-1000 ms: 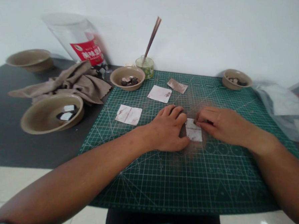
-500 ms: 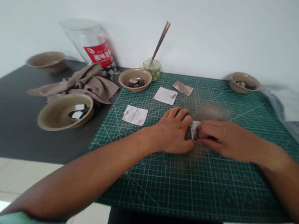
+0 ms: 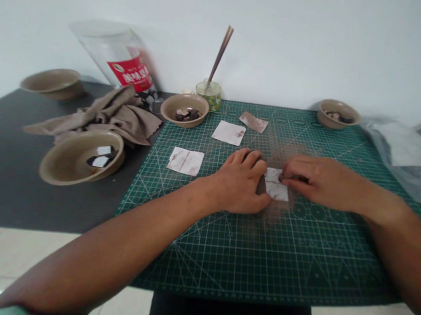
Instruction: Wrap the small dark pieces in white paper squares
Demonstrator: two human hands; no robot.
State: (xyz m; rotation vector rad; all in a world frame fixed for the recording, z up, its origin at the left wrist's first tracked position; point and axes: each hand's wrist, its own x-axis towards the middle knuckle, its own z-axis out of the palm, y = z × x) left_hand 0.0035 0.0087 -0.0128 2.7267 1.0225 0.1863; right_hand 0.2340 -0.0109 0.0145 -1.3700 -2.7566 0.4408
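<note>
We face a white wall (image 3: 278, 41) over a dark table (image 3: 17, 186) bearing our green gridded mat (image 3: 201, 252) (brown smudges mark it). There, our left hand (image 3: 242, 181), fingers spread, steadies the left side of a creased white paper (image 3: 277, 190); our right hand (image 3: 317, 180) pinches a small dark piece (image 3: 281, 177) on it.

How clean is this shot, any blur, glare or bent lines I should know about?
Head view: soft overall, lettering on the red label smeared; green gridded cutting mat edges bowed; small bright glare on the pale floor tiles at lower left.
</note>
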